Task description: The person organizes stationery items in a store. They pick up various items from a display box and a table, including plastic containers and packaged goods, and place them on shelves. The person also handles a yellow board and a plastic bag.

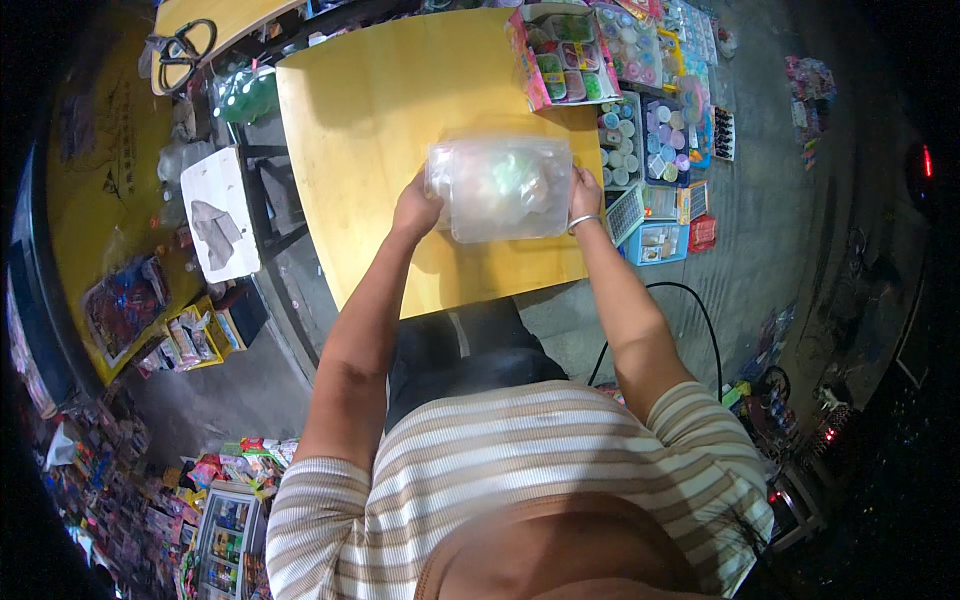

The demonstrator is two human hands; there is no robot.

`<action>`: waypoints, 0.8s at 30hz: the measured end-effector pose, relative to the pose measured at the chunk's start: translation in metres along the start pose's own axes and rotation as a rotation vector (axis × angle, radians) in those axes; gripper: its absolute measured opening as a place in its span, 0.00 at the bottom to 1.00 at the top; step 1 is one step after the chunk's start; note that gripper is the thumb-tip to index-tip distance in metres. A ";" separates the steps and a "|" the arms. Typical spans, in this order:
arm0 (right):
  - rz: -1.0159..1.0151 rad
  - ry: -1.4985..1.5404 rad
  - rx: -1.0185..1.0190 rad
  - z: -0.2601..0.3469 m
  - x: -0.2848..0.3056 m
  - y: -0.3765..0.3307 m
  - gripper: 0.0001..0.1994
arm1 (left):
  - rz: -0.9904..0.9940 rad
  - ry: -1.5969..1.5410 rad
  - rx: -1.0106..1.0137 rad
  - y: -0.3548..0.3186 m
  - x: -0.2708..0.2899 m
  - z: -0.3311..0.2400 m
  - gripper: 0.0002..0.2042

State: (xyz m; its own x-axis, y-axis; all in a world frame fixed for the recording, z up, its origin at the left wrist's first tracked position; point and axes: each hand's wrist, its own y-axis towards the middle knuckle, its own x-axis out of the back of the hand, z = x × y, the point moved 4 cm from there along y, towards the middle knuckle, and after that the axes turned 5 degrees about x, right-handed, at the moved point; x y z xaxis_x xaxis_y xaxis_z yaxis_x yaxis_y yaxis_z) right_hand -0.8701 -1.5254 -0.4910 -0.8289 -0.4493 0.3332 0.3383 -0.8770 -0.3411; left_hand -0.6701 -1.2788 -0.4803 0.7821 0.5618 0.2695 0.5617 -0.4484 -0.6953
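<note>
In the head view, a yellow table [370,110] stands in front of the person; over its middle, toward the right edge, is a translucent plastic container [475,215], blurred, with something whitish and pale green [520,175] showing through it; whether the container's base touches the table I cannot tell; the left hand [416,208] grips the container's left side, fingers bent in close against it; the right hand [584,198], a pale bracelet [583,220] at its wrist, holds the opposite side, fingers curled to the edge and partly hidden, so how far they are bent I cannot fully tell; at the table's far right corner is a pink-edged box [538,97] of small packs; just right of the table are a tray of round jars [619,140] and, nearer the person, a light-blue tray [660,243]; left of the table stands a white stool [205,180] with a grey cloth [214,235] on it; beyond the table's far left corner lie black-handled scissors [180,50]; a black cable [706,312] curves near the table's near right corner.
</note>
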 end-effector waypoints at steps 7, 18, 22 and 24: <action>0.130 -0.073 -0.076 -0.010 -0.001 0.008 0.18 | -0.001 0.036 0.028 0.002 0.004 0.001 0.26; 0.109 0.182 -0.324 0.035 -0.004 0.062 0.32 | 0.315 -0.173 -0.040 -0.013 0.004 -0.044 0.23; 0.161 0.135 -0.408 0.048 -0.025 0.102 0.33 | 0.209 -0.124 -0.029 -0.013 0.006 -0.037 0.24; 0.164 0.116 -0.455 0.046 -0.035 0.114 0.31 | 0.195 -0.175 0.028 -0.014 0.005 -0.030 0.24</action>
State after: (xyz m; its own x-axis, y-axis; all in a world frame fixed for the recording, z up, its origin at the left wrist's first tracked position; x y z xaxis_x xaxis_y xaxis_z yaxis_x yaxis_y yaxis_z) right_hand -0.7824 -1.6173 -0.5012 -0.8341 -0.5304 0.1518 0.2609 -0.6216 -0.7386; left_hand -0.6659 -1.2905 -0.4492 0.8150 0.5794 0.0113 0.3956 -0.5419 -0.7415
